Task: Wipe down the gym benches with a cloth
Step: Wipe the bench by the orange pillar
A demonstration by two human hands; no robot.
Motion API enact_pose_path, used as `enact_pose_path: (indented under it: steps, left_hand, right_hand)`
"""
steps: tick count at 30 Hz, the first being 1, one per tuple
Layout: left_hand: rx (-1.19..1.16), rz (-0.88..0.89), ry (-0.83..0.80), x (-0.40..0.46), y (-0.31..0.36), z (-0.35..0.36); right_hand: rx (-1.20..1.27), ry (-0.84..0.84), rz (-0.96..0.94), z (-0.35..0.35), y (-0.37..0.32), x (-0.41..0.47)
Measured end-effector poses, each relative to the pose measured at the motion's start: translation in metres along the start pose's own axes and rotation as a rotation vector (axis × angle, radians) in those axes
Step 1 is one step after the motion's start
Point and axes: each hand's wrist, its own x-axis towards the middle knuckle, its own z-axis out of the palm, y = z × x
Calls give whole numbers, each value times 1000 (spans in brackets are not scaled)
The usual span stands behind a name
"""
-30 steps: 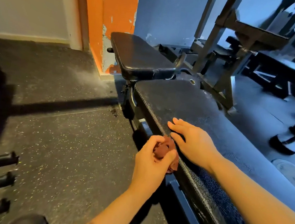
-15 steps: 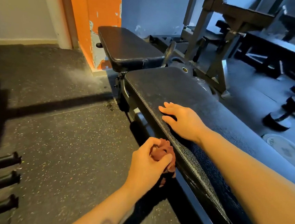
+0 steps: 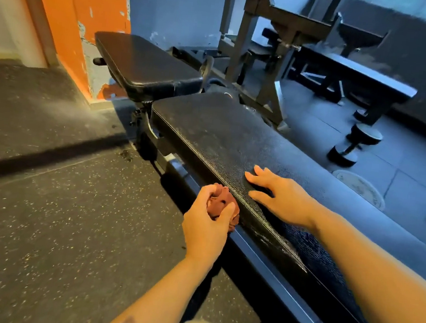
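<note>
A long black padded gym bench [image 3: 224, 134] runs from the lower right up to the middle of the view. My left hand [image 3: 208, 222] grips a crumpled dark red cloth [image 3: 222, 204] and holds it against the bench's near side edge. My right hand [image 3: 281, 193] lies flat on the bench top with fingers straight, just right of the cloth. Beyond the long pad sits a second, shorter black seat pad [image 3: 146, 62] of the same bench.
Speckled rubber floor [image 3: 60, 212] spreads to the left. An orange pillar [image 3: 90, 21] stands behind the seat pad. A steel rack [image 3: 268, 50] and another bench [image 3: 356, 76] stand at the back right, with a dumbbell [image 3: 355, 145] and weight plate [image 3: 359, 187] on the floor.
My left hand with the cloth slid down the bench's side edge and then came back up beside my right hand. My right hand stayed flat on the pad.
</note>
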Motion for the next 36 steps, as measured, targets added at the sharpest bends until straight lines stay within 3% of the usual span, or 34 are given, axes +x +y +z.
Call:
enact_pose_path:
  steps: [3, 6, 9, 15, 19, 21, 25, 28, 32, 36]
  left_hand:
    - [-72, -19, -96, -10, 2, -2]
    - [-155, -105, 75, 11, 4, -4]
    - [-175, -175, 180, 17, 6, 4]
    - [-152, -105, -26, -27, 1, 13]
    - [-134, -179, 215, 1, -4, 9]
    - [-137, -224, 241, 11, 1, 9]
    - [-110, -108, 100, -17, 12, 17]
    - [-154, -96, -21, -34, 15, 11]
    - [-161, -141, 157, -14, 11, 5]
    - [-113, -160, 108, -16, 12, 20]
  right_hand:
    - [18, -22, 40, -7, -4, 7]
    - [-88, -15, 70, 5, -8, 4]
    - [-206, 150, 98, 25, -15, -2]
    - [-195, 240, 190, 34, -16, -3]
    - [-123, 275, 504, 39, -14, -8]
    - [-83, 273, 554, 37, -14, -9]
    - [-81, 217, 527, 35, -14, -4]
    - [-31, 84, 439, 17, -1, -6]
    - [20, 0, 228, -3, 37, -55]
    - [-154, 127, 241, 31, 44, -94]
